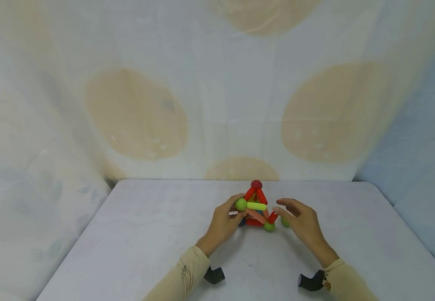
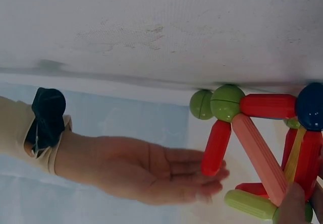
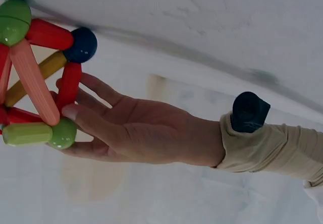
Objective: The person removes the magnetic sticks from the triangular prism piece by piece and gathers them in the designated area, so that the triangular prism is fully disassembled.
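Note:
A small frame of coloured rods and balls (image 1: 257, 207) stands mid-table, topped by a red ball (image 1: 256, 184). My left hand (image 1: 238, 207) pinches a green ball (image 1: 241, 204) at its left corner. In the right wrist view the thumb of that left hand (image 3: 75, 123) lies against this green ball (image 3: 63, 133), with the fingers behind the frame. My right hand (image 1: 280, 207) is open on the frame's right side. In the left wrist view the straight fingertips of that right hand (image 2: 212, 178) touch the lower end of a red rod (image 2: 216, 146).
The white table (image 1: 127, 251) is bare around the frame. A second green ball (image 1: 285, 222) lies next to the frame's right base corner. Patterned cloth hangs behind and at both sides. Black wrist mounts (image 1: 214, 275) sit near the front edge.

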